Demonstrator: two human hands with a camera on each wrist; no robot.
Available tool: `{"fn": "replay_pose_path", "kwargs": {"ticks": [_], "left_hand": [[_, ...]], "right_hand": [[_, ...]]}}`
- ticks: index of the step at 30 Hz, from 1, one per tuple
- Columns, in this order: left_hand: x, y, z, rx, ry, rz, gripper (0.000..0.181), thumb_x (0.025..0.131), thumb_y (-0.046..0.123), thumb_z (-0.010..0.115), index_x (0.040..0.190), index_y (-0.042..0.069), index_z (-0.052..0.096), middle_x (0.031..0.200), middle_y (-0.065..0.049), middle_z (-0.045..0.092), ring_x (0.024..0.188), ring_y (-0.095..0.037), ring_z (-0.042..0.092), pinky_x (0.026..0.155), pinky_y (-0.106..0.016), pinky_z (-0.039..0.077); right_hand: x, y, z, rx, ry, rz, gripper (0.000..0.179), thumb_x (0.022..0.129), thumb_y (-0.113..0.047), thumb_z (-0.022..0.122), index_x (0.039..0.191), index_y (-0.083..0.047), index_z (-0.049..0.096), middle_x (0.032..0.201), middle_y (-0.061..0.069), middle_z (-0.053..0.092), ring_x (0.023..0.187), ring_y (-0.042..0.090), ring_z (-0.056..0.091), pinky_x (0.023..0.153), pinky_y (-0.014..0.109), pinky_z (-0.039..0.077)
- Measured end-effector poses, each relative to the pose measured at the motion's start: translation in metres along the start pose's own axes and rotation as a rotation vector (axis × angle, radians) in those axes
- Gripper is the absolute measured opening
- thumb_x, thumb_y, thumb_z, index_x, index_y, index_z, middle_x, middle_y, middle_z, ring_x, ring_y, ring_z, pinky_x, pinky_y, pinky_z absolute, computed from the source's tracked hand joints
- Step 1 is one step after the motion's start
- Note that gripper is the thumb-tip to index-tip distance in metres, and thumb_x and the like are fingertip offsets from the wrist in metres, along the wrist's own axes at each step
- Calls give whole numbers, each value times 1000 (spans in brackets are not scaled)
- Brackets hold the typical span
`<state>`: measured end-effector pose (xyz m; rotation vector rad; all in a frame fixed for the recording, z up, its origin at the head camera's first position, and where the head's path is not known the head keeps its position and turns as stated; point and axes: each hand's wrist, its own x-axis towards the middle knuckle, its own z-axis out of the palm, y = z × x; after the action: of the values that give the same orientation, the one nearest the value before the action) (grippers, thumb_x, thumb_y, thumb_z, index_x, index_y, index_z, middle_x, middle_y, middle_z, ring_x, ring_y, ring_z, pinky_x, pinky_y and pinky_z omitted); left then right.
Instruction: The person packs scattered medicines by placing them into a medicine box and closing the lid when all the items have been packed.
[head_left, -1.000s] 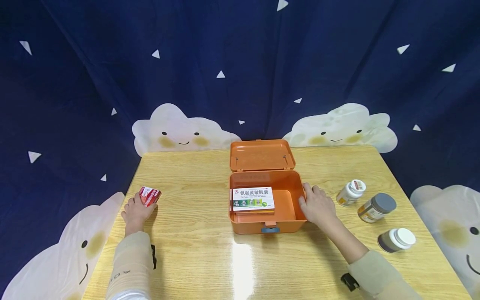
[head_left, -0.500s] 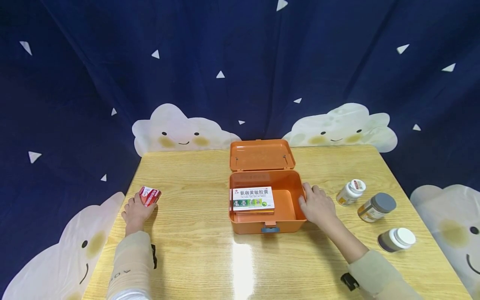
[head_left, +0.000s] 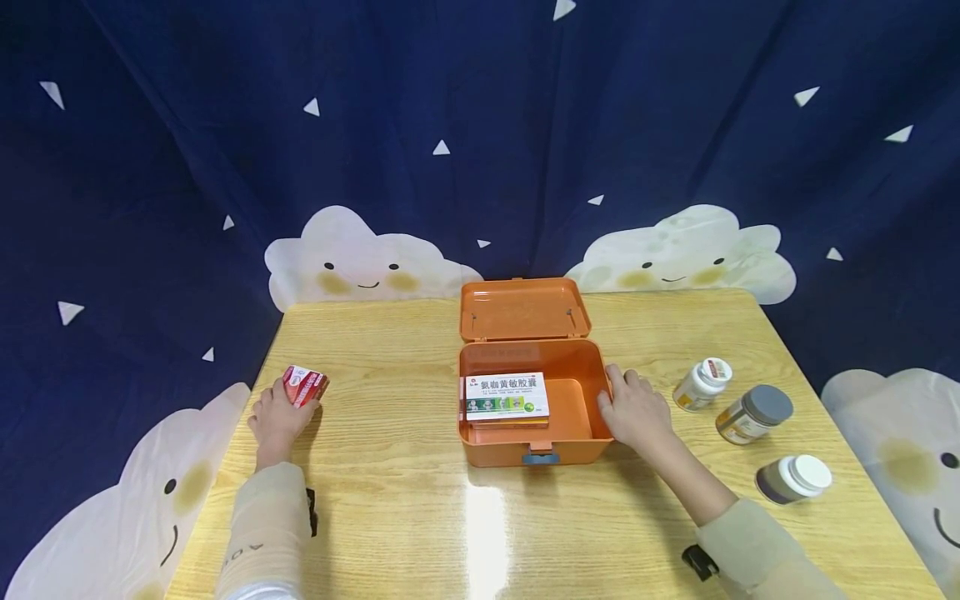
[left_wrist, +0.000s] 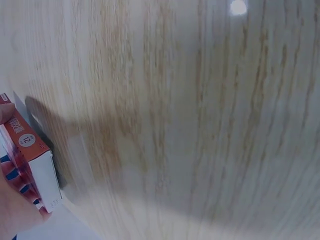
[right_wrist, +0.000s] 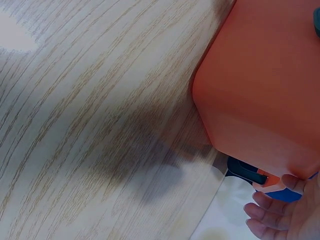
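On a wooden table (head_left: pixel 397 517), an orange case (head_left: pixel 487 455) stands with its lid (head_left: pixel 525 310) raised. A person's right hand (head_left: pixel 637 407) touches the case's right side, fingers relaxed; the left hand (head_left: pixel 279 419), well apart from the case, grips a small red box (head_left: pixel 305 385) between thumb and fingers — whether it clears the table is hard to tell.

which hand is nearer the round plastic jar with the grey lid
Right. The right hand is at the orange plastic case, left of the jar; the left hand holds a red cardboard box much farther left.
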<state>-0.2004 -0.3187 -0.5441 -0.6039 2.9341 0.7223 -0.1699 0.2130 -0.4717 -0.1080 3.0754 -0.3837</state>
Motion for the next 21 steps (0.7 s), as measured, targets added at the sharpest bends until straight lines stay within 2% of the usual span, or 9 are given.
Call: {"fn": "replay_pose_path", "kwargs": {"ticks": [10, 21], "left_hand": [[1, 20, 4, -15, 26, 50, 82, 79, 37, 60, 140, -2, 19, 134, -32, 25, 118, -50, 24, 90, -63, 19], [2, 49, -1, -29, 98, 123, 83, 76, 35, 66, 139, 2, 24, 132, -27, 31, 117, -46, 27, 89, -60, 22]], "right_hand": [[0, 0, 0, 7, -4, 4, 41, 92, -27, 39, 127, -5, 38, 112, 25, 48, 95, 42, 49, 64, 53, 42], [0, 0, 0, 10, -4, 4, 42, 92, -27, 39, 128, -5, 38, 112, 25, 48, 96, 42, 49, 65, 53, 42]]}}
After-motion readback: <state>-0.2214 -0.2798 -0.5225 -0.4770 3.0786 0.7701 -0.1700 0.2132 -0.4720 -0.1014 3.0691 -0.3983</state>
